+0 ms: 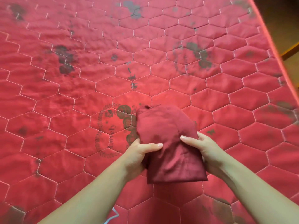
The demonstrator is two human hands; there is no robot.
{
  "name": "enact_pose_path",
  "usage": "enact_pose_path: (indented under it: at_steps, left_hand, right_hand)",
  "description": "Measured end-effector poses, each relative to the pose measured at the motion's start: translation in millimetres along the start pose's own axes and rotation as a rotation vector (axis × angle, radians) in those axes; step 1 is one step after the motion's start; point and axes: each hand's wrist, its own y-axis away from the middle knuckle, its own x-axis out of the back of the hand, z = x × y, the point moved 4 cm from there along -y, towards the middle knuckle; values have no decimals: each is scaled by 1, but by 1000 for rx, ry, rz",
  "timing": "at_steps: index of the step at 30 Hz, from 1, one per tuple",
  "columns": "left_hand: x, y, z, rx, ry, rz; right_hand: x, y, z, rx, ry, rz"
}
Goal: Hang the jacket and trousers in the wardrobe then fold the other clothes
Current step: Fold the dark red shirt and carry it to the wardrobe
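A dark red garment (pixel 168 143), folded into a compact bundle, is held just above the red quilted bed cover (pixel 80 78). My left hand (pixel 139 156) grips its left side, thumb lying across the top and fingers hidden underneath. On the opposite side my right hand (pixel 205 151) grips it the same way, thumb on top. No jacket, trousers or wardrobe appear in view.
The bed cover has white hexagon stitching and dark floral prints. Its right edge (pixel 275 50) runs diagonally, with brown floor and a wooden piece (pixel 291 50) beyond. A light blue cord (pixel 113 215) lies near the bottom edge.
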Motion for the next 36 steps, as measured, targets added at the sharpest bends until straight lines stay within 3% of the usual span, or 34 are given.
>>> enact_pose_path:
  at_steps: [4, 11, 13, 18, 21, 29, 33, 36]
  left_hand:
    - [-7, 17, -6, 21, 51, 6]
    - [-10, 60, 1, 267, -9, -288]
    - [-10, 61, 9, 314, -7, -269]
    - [-4, 26, 16, 321, -65, 78]
    - [7, -6, 10, 201, -155, 263]
    - [26, -36, -6, 112, -229, 265]
    - [44, -45, -2, -10, -354, 423]
    - [46, -43, 1, -88, -580, 459]
  right_hand:
    - [-2, 21, 6, -102, 1, -52]
    - [-7, 65, -1, -296, 44, -368]
    - [-12, 69, -7, -305, 20, -395]
    - [-10, 36, 0, -437, 1, -83]
    - [-4, 8, 5, -340, 117, 46]
    - [11, -23, 17, -134, 37, 47]
    - [20, -31, 26, -93, 173, 118]
    - [23, -32, 32, -58, 365, 193]
